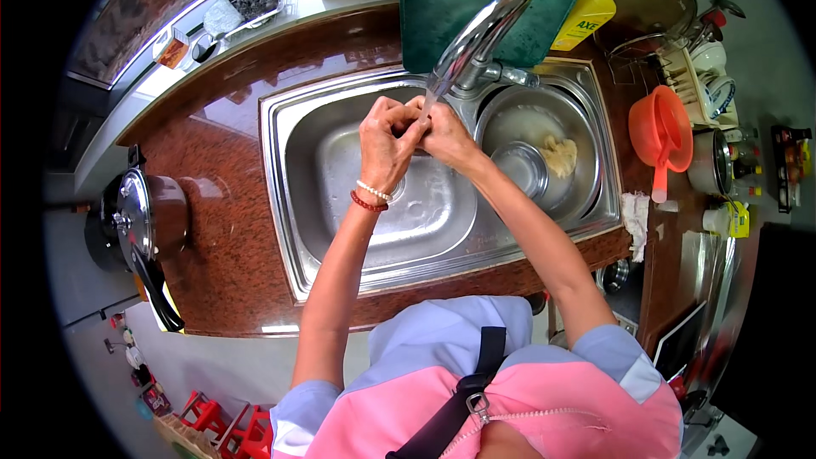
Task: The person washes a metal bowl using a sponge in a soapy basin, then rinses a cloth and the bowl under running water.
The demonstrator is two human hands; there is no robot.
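Note:
My left hand (386, 140), with a white beaded bracelet and a red one at the wrist, meets my right hand (446, 132) under the chrome faucet (475, 32). A stream of water falls onto the joined fingers, above the stainless steel sink basin (331, 217). The fingertips are bent together; whether something small is between them cannot be told. To the right, a round metal basin (503, 99) of cloudy water stands in the smaller sink bowl, holding a clear round bowl (519, 169) and a pale yellow scrubber or sponge (561, 156).
Behind the faucet leans a green board (440, 0), beside a yellow pump bottle (583, 16). A red plastic dipper (656, 131), a dish rack (682, 83) and a cloth (636, 220) are at the right. A pressure cooker (162, 213) stands on the left counter.

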